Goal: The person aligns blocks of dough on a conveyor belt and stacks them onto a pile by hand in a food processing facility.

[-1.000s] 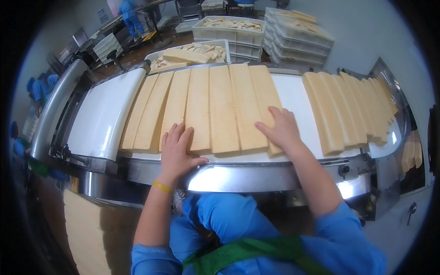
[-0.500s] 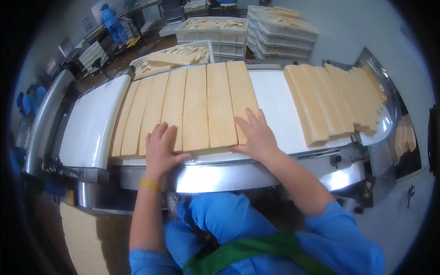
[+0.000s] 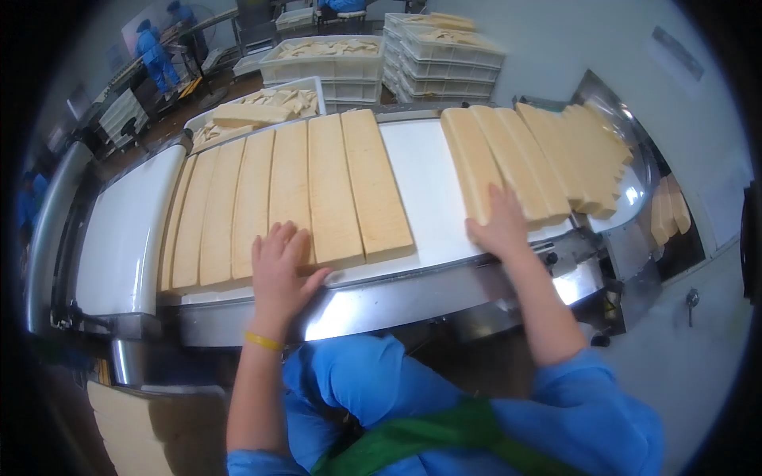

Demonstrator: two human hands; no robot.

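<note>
From the head camera, we see a bare strip of white belt running front to back between two groups of pale slabs, the left row and the right row. The metal front rail bounds the belt on the near side, and the left row's near ends stop just short of it. At far left, a smooth white panel lies bare beside the row.

Behind the belt, a crate of cut pieces stands close to the far edge, with a crate stack and a taller stack beyond. Co-workers in blue stand at upper left.

The slabs lie flat side by side, long axes running from the near edge toward the far one, their far ends slanting leftward in the right row. We find the left hand spread wide over the left row's near ends, thumb out. The right hand rests wide at the right row's nearest slab; how firmly it presses, we cannot tell.
</note>
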